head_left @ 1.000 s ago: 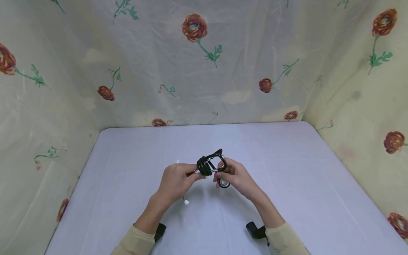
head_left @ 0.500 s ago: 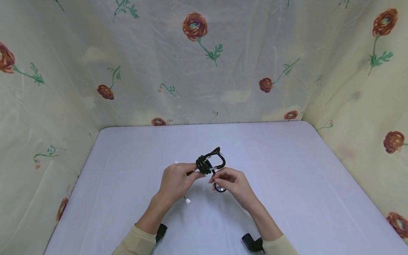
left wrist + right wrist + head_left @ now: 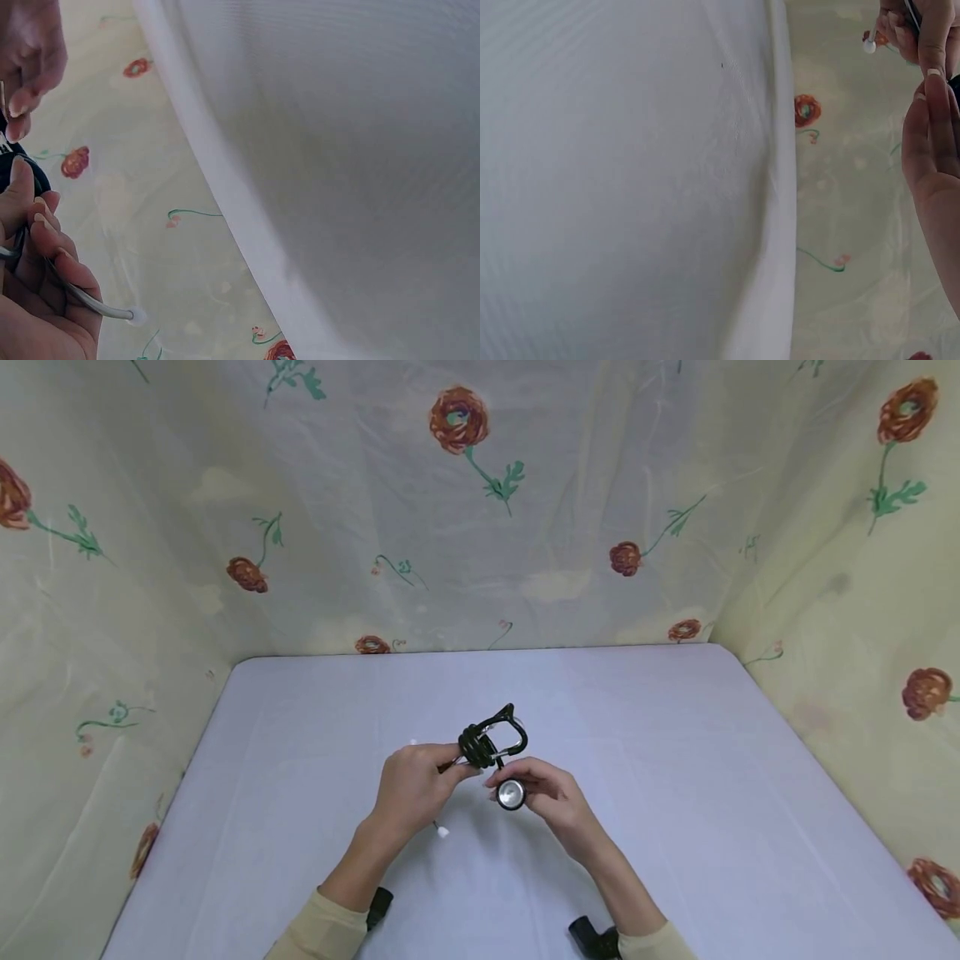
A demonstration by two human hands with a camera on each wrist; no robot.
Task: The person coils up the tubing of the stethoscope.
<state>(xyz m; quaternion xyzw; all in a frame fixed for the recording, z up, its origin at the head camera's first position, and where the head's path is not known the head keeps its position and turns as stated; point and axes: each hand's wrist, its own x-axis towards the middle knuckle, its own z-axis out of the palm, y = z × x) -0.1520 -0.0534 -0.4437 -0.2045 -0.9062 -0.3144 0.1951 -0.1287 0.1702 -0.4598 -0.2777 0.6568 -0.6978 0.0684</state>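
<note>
My left hand (image 3: 416, 785) grips a stethoscope (image 3: 476, 746), its black tubing wound in several turns round the metal ear tubes. A loop of tubing sticks out past the coil, up and to the right. Below the left hand, a white ear tip (image 3: 442, 832) pokes out; the left wrist view shows the metal ear tube (image 3: 97, 304) leaving between the fingers. The round silver chest piece (image 3: 511, 794), rimmed in black, faces up at the fingers of my right hand (image 3: 551, 793), which hold it from behind. The right wrist view shows the right hand's fingertips right beside the left hand.
A white-covered table (image 3: 675, 777) lies under both hands. Flower-printed curtains (image 3: 555, 527) stand round its back and sides. Black wrist-worn devices (image 3: 596, 937) sit at both cuffs.
My right hand has moved down and left from the tubing loop, and the chest piece has turned its silver face up. My left hand keeps its grip almost in place.
</note>
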